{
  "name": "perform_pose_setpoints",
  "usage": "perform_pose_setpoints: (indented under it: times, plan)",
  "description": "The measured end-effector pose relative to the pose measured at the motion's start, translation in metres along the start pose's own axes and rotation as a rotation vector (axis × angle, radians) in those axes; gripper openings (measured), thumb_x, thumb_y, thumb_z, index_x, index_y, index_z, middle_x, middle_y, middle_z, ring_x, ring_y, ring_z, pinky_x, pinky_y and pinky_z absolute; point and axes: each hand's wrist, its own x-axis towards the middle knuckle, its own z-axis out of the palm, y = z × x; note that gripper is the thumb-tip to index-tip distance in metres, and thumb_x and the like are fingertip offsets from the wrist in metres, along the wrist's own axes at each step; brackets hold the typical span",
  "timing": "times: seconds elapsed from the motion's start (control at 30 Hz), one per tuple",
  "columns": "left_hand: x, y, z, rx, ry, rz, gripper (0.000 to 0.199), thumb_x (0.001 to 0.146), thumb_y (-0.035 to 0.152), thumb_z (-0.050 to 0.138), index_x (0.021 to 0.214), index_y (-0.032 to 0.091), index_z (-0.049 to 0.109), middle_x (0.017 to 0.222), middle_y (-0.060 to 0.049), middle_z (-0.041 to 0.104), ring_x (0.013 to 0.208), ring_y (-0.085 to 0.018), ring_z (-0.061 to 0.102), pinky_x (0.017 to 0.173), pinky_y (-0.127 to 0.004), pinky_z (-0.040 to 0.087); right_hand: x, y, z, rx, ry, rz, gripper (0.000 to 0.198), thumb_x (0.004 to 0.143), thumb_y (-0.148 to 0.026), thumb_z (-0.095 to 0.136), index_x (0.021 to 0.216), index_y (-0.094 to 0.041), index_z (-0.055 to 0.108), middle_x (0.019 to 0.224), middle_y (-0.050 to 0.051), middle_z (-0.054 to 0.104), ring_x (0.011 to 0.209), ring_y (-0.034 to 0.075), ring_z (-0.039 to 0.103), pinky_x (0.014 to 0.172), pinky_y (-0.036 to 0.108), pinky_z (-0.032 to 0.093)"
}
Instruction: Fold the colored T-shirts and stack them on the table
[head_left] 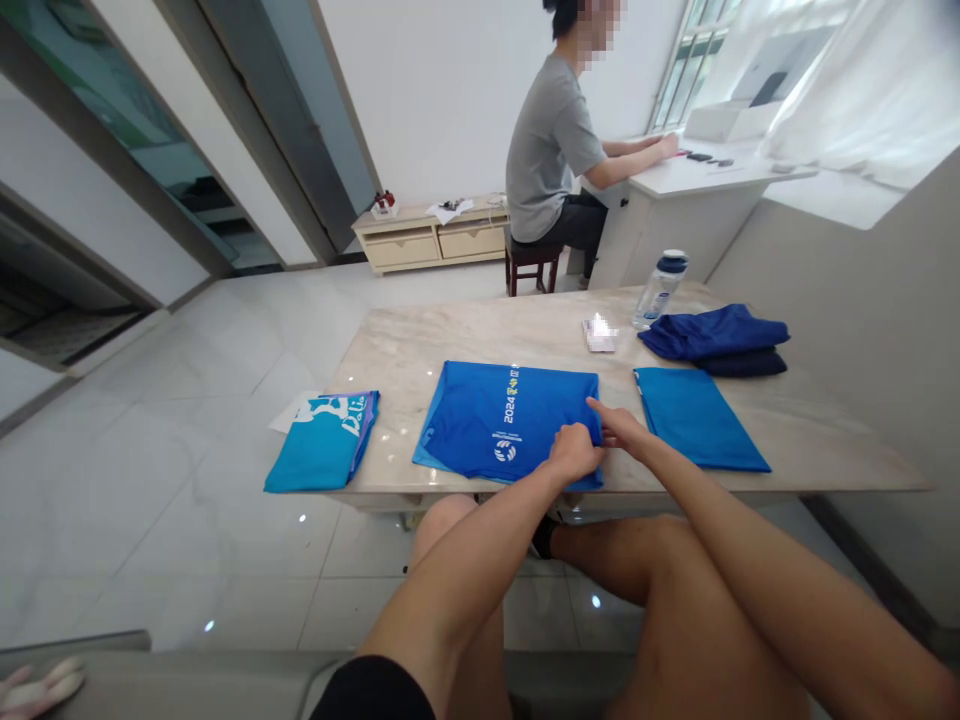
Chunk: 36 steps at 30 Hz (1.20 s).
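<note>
A blue T-shirt (476, 415) with white and yellow print, "2024" among it, lies partly folded at the middle of the table (420, 325). My left hand (576, 452) has its fingers curled on the shirt's right edge. Just right of it, my right hand (621, 428) grips the same edge, thumb on top; its other fingers are partly hidden. Light blue cloth (429, 455) shows under the shirt's left side. To the left is a folded teal shirt (311, 450) with white print. A folded blue garment (701, 415) lies right of my hands.
A clear bottle (660, 290) with a blue cap stands at the back right, beside a dark blue clothing pile (712, 340). A small pale item (600, 334) lies nearby. Beyond the table, a person (551, 150) sits at a white desk (690, 180). A low cabinet (405, 250) stands behind.
</note>
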Motion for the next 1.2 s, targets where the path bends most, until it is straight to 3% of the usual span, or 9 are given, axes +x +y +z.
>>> perform_pose_setpoints:
  times: [0.13,0.33,0.5,0.7,0.83,0.97,1.03,1.1,1.2]
  plan:
    - [-0.028,-0.001,0.0,-0.151,0.048,0.058,0.018,0.091,0.031,0.073,0.078,0.019,0.074,0.09,-0.012,0.08,0.098,-0.03,0.077,0.088,-0.035,0.057,-0.006,-0.015,0.001,0.054,0.1,0.053,0.026,0.093,-0.038,0.081,0.093,-0.018,0.065,0.067,0.002,0.065,0.061,0.018,0.064,0.052,0.026,0.056]
    - [-0.059,-0.043,-0.025,-0.349,0.279,0.048,0.016,0.1,0.021,0.057,0.114,0.021,0.064,0.106,-0.005,0.077,0.1,-0.02,0.072,0.09,-0.03,0.054,-0.017,-0.077,0.014,0.037,0.156,-0.085,0.013,0.097,-0.029,0.07,0.091,-0.02,0.063,0.077,0.003,0.071,0.067,0.015,0.069,0.059,0.024,0.061]
    - [-0.067,-0.104,-0.052,-0.434,0.377,-0.032,0.025,0.1,0.01,0.048,0.118,0.02,0.062,0.099,-0.004,0.078,0.091,-0.019,0.072,0.086,-0.029,0.056,-0.023,-0.117,0.064,-0.174,0.11,-0.216,0.018,0.092,-0.032,0.071,0.081,-0.018,0.069,0.073,0.01,0.076,0.066,0.023,0.076,0.062,0.032,0.063]
    - [-0.062,-0.174,-0.069,-0.416,0.408,-0.116,0.038,0.106,0.013,0.042,0.136,0.019,0.065,0.132,-0.012,0.079,0.125,-0.023,0.072,0.111,-0.034,0.053,-0.009,-0.124,0.14,-0.402,0.036,-0.297,0.024,0.094,-0.036,0.07,0.079,-0.018,0.074,0.07,0.012,0.077,0.071,0.027,0.078,0.07,0.033,0.063]
    - [-0.062,-0.202,-0.074,-0.418,0.427,-0.209,0.039,0.107,0.016,0.044,0.139,0.012,0.066,0.137,-0.019,0.077,0.132,-0.028,0.071,0.115,-0.038,0.051,0.002,-0.132,0.158,-0.511,-0.086,-0.351,0.033,0.103,-0.041,0.064,0.085,-0.016,0.076,0.079,0.012,0.08,0.068,0.022,0.077,0.065,0.03,0.063]
    - [-0.06,-0.219,-0.076,-0.427,0.463,-0.192,0.053,0.106,0.041,0.065,0.148,0.01,0.058,0.137,-0.021,0.076,0.13,-0.031,0.072,0.112,-0.038,0.054,0.018,-0.139,0.153,-0.665,-0.045,-0.514,0.021,0.099,-0.024,0.066,0.112,-0.012,0.079,0.112,0.016,0.082,0.104,0.025,0.078,0.095,0.033,0.061]
    - [-0.06,-0.225,-0.076,-0.413,0.486,-0.153,0.068,0.1,0.047,0.075,0.154,0.012,0.052,0.144,-0.021,0.073,0.134,-0.031,0.07,0.113,-0.038,0.053,0.027,-0.137,0.153,-0.733,-0.033,-0.598,0.034,0.094,-0.014,0.068,0.127,-0.013,0.076,0.134,0.017,0.077,0.126,0.026,0.07,0.112,0.036,0.052]
    - [-0.061,-0.228,-0.076,-0.377,0.467,-0.113,0.071,0.095,0.044,0.082,0.152,0.014,0.054,0.149,-0.019,0.07,0.138,-0.031,0.067,0.117,-0.039,0.051,0.034,-0.133,0.158,-0.787,-0.05,-0.652,0.047,0.091,-0.011,0.07,0.138,-0.016,0.073,0.146,0.015,0.072,0.137,0.027,0.062,0.12,0.04,0.045]
    - [-0.064,-0.231,-0.079,-0.299,0.401,-0.073,0.053,0.095,0.028,0.081,0.144,0.016,0.064,0.148,-0.017,0.071,0.139,-0.031,0.066,0.119,-0.039,0.048,0.042,-0.128,0.171,-0.842,-0.072,-0.687,0.046,0.092,-0.017,0.074,0.138,-0.02,0.074,0.147,0.013,0.071,0.141,0.033,0.057,0.122,0.049,0.04]
